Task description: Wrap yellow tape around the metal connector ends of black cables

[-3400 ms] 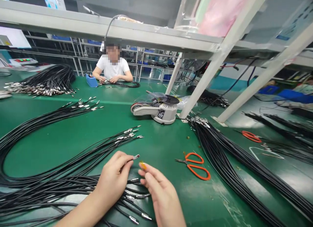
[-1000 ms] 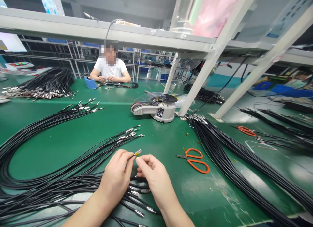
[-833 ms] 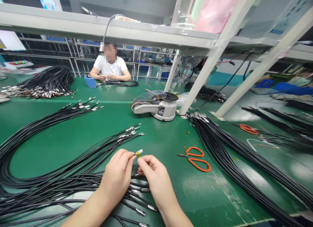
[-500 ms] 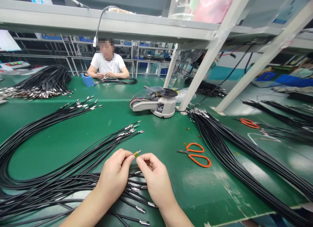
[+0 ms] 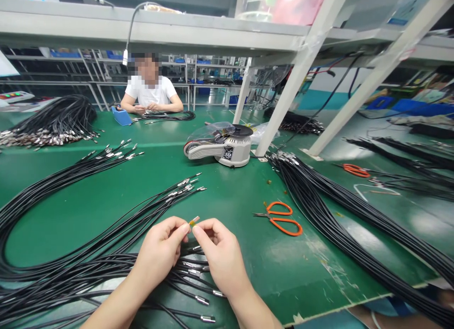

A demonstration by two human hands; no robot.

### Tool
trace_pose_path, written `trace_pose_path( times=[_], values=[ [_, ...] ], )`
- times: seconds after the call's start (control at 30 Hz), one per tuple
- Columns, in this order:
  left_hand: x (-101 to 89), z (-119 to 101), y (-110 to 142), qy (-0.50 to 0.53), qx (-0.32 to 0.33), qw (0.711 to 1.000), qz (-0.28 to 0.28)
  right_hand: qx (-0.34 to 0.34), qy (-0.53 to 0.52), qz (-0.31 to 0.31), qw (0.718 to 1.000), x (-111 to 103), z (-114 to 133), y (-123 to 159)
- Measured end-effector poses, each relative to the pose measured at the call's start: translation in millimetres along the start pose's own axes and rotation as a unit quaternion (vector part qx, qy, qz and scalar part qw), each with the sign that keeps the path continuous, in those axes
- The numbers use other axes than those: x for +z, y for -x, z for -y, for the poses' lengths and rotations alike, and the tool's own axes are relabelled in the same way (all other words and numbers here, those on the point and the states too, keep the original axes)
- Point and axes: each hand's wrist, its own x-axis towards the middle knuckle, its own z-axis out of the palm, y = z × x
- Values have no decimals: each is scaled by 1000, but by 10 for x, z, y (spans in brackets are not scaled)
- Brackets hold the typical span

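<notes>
My left hand is closed in a pinch on the end of a thin cable, most of which the fingers hide. A small piece of yellow tape sits around or against the cable's metal tip. On the other side, my right hand pinches at the tape with thumb and index finger. Both hands hover above black cables with silver end fittings. Orange-handled scissors lie spread on the green table to the right of my hands.
A tape dispenser stands mid-table by a shelf post. Cable bundles lie to the right and far left. A second orange pair of scissors rests further right. Opposite sits a person beside a blue holder.
The view has shifted slightly, so most things appear a little further left. My fingertips remain together at the taped cable end, and the tape now seems to lie closer along the tip.
</notes>
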Motion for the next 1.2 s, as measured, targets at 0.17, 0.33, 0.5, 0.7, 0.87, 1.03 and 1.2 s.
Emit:
trace_pose_path(
  times=[0.17,0.33,0.5,0.7,0.87,1.03,1.2],
  values=[
    [-18,-17,-13,24,3,999,22,-6,-1,0,1000,-1,0,-8],
    [-20,-31,-19,43,3,999,33,-14,-4,2,1000,2,9,-7],
    [-3,11,-17,-46,65,996,-31,-3,-13,0,1000,0,55,15],
    [6,64,21,-165,274,942,-99,12,-35,9,999,-38,78,22],
    [5,92,33,-198,340,914,-104,54,-66,-28,996,-61,43,8],
    [8,96,32,-208,342,910,-108,44,-96,-8,994,-44,27,-13],
    [18,112,26,-215,347,906,-116,34,-71,20,997,-29,22,2]
  ],
)
